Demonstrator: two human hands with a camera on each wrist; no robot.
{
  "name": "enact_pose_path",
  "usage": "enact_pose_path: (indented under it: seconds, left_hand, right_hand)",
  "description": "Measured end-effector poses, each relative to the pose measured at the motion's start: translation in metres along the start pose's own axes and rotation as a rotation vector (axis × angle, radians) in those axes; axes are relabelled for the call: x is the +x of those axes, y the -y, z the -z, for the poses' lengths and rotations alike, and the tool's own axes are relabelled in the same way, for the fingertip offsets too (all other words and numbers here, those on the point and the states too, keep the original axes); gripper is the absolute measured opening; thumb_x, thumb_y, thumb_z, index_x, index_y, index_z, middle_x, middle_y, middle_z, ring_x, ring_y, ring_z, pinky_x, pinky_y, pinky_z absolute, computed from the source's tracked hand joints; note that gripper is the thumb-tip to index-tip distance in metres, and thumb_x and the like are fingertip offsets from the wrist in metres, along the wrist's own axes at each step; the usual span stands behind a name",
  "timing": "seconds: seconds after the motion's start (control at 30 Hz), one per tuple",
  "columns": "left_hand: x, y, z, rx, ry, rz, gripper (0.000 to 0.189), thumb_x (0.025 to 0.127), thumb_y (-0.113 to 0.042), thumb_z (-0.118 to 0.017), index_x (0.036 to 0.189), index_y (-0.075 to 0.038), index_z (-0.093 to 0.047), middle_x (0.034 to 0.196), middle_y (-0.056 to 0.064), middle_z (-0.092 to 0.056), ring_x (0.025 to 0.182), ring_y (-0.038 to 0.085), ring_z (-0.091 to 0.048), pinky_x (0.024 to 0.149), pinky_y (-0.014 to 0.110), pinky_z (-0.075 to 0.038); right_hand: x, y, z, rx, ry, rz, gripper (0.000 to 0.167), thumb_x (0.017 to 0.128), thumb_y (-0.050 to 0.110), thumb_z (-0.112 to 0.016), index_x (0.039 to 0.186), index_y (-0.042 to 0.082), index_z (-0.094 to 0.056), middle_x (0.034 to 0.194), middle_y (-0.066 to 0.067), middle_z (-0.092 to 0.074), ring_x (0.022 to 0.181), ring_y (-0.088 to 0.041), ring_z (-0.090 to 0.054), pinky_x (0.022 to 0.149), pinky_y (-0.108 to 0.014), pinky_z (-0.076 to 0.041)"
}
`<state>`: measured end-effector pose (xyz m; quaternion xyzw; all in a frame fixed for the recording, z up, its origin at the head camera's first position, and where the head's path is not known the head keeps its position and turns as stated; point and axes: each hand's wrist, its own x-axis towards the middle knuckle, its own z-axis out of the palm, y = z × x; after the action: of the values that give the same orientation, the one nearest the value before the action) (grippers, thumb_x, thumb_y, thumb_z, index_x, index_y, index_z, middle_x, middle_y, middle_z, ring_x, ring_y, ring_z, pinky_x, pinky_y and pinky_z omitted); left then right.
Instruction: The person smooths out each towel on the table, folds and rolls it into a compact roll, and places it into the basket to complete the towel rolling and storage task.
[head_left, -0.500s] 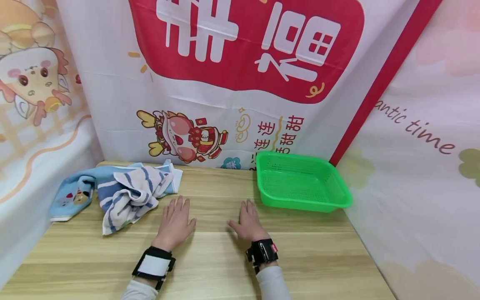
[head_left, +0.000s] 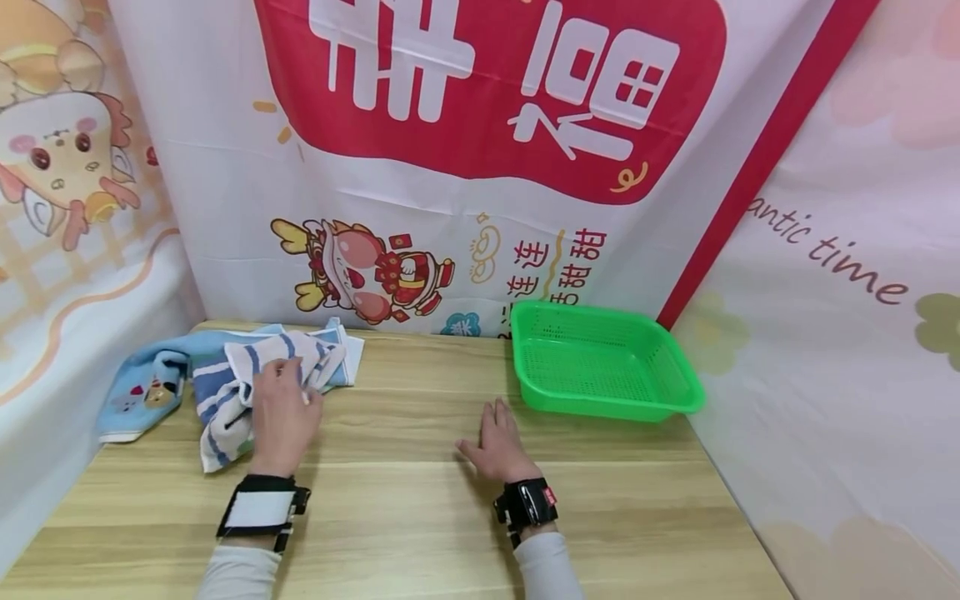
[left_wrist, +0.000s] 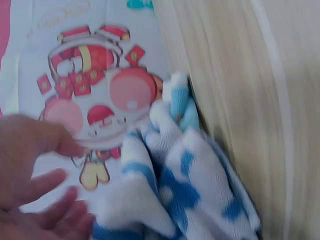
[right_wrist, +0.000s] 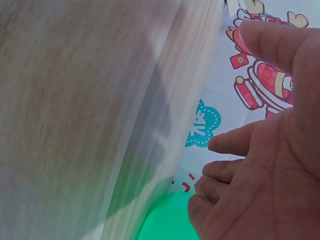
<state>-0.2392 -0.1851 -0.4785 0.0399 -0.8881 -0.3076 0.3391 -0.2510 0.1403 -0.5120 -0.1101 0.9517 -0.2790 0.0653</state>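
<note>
A white towel with blue stripes (head_left: 225, 425) lies crumpled on the left of the table, partly over a light blue towel (head_left: 135, 371) with small cartoon figures. My left hand (head_left: 285, 417) is over the striped towel's right side, fingers bent loosely. In the left wrist view, the thumb and fingers of that hand (left_wrist: 25, 175) are spread apart beside the bunched cloth (left_wrist: 185, 185), with nothing between them. My right hand (head_left: 497, 446) rests palm down at the middle right, fingers straight. Nearest to it is a green plastic basket (head_left: 600, 406), just beyond its fingertips.
The wooden table (head_left: 405, 517) meets a white and red printed curtain (head_left: 405, 192) at the back. Printed cloth walls stand along the left (head_left: 67, 333) and right (head_left: 825, 400) sides. Both wrists wear black straps.
My left hand has moved left from the bare table onto the striped towel, its fingers going from spread to bent. The right hand, basket and towels stay in place.
</note>
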Motion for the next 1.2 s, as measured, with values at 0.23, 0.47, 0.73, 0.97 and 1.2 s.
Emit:
enact_pose_path:
  seconds: [0.23,0.47,0.73,0.97,1.2]
  left_hand:
    - [-0.001,0.021,0.018,0.066,-0.016,0.150,0.051,0.084,0.003,-0.070,0.131,0.015,-0.051,0.127,0.040,-0.043,0.117,0.055,-0.037,0.098,0.065,-0.030]
    - [-0.003,0.025,0.018,0.033,0.002,0.153,0.043,0.084,0.012,-0.056,0.127,0.016,-0.055,0.108,0.037,-0.057,0.102,0.057,-0.051,0.089,0.066,-0.039]
    - [0.008,0.014,0.014,-0.094,-0.028,-0.041,0.037,0.086,0.020,-0.052,0.119,0.009,-0.064,0.102,0.027,-0.065,0.100,0.048,-0.056,0.092,0.059,-0.042]
    - [0.022,-0.018,0.015,-0.201,-0.051,-0.240,0.035,0.084,0.024,-0.054,0.112,0.008,-0.067,0.104,0.026,-0.068,0.101,0.045,-0.060,0.093,0.056,-0.046]
    - [0.033,-0.057,0.021,-0.249,-0.003,-0.346,0.036,0.084,0.024,-0.054,0.112,0.007,-0.069,0.103,0.023,-0.070,0.101,0.042,-0.062,0.093,0.054,-0.048]
  right_hand:
    - [0.001,-0.002,-0.003,-0.007,0.007,0.001,0.089,0.099,0.041,-0.060,0.157,-0.011,-0.017,0.165,-0.032,-0.004,0.154,-0.046,-0.005,0.125,-0.056,-0.014]
    - [0.002,-0.002,-0.005,-0.017,0.011,0.003,0.086,0.100,0.039,-0.059,0.156,-0.012,-0.018,0.165,-0.033,-0.006,0.154,-0.046,-0.005,0.124,-0.057,-0.014]
    - [0.002,0.000,-0.005,-0.002,0.018,-0.003,0.087,0.100,0.041,-0.060,0.157,-0.009,-0.020,0.165,-0.032,-0.006,0.154,-0.046,-0.005,0.124,-0.057,-0.015]
    - [0.002,0.002,-0.002,-0.009,-0.003,0.040,0.085,0.099,0.040,-0.062,0.157,-0.009,-0.023,0.165,-0.031,-0.009,0.154,-0.046,-0.008,0.124,-0.057,-0.015]
    - [0.003,0.005,0.001,-0.016,-0.014,0.076,0.084,0.099,0.041,-0.062,0.156,-0.008,-0.025,0.165,-0.031,-0.011,0.153,-0.047,-0.011,0.124,-0.057,-0.016]
